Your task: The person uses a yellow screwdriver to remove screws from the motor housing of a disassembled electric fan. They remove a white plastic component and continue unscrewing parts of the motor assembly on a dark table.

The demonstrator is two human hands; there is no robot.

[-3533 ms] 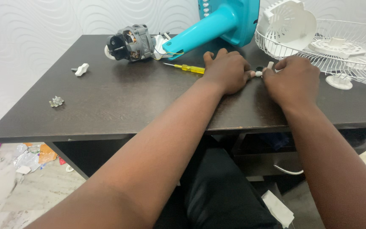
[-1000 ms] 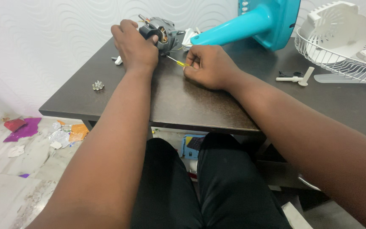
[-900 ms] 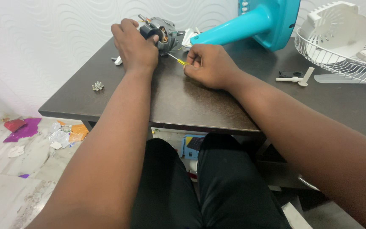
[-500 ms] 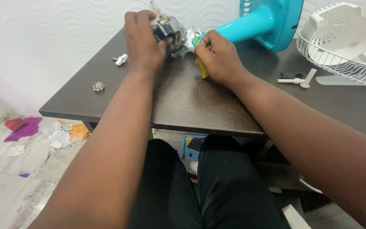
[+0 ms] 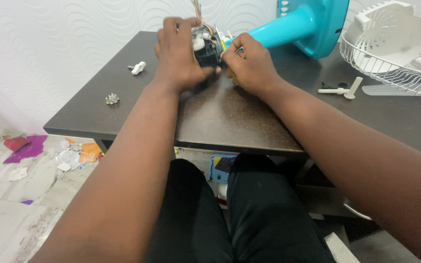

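Observation:
My left hand (image 5: 179, 56) grips a dark electric fan motor (image 5: 205, 48) with coloured wires, holding it upright on the dark table (image 5: 235, 117). My right hand (image 5: 249, 63) is closed around a yellow-handled screwdriver (image 5: 221, 45), its yellow part showing between my two hands and touching the motor. Most of the screwdriver is hidden by my fingers.
A turquoise fan stand (image 5: 298, 27) lies behind my hands. A white wire fan guard (image 5: 395, 63) with a white motor cover (image 5: 391, 34) sits at the right. A white plastic pin (image 5: 339, 90), a white knob (image 5: 138, 67) and a small metal piece (image 5: 111, 99) lie on the table. Litter covers the floor at left.
My hands left the small white part at the right, moved to the motor and picked up the screwdriver. The motor has been pulled closer and tipped upright, and the screwdriver is now against it.

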